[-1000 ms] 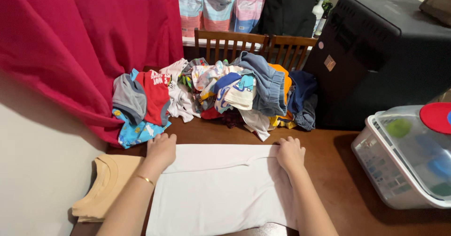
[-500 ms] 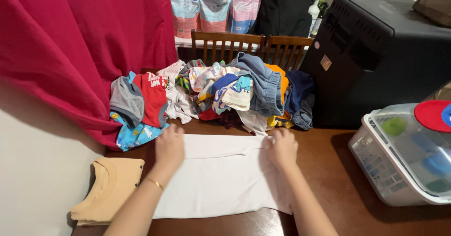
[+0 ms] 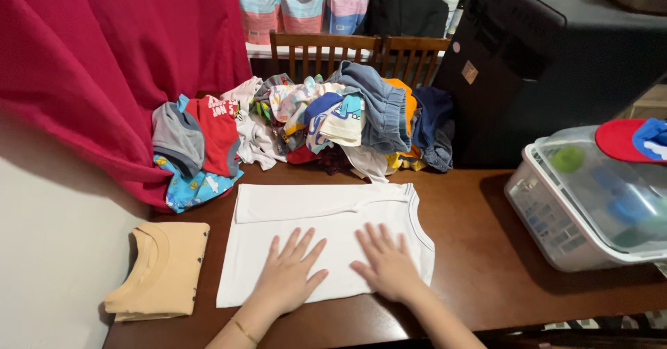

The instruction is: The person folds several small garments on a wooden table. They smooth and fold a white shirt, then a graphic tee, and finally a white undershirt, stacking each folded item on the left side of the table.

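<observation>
white shirt (image 3: 326,224), tan shirt (image 3: 163,269), red curtain (image 3: 104,64)

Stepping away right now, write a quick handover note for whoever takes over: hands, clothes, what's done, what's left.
Left hand and right hand: both flat, fingers spread, pressing on the white shirt, holding nothing.
White shirt: spread on the brown table, top edge folded over.
Done: one tan shirt lies folded at the left.
Left: the white shirt's fold, then the clothes pile at the back.
</observation>
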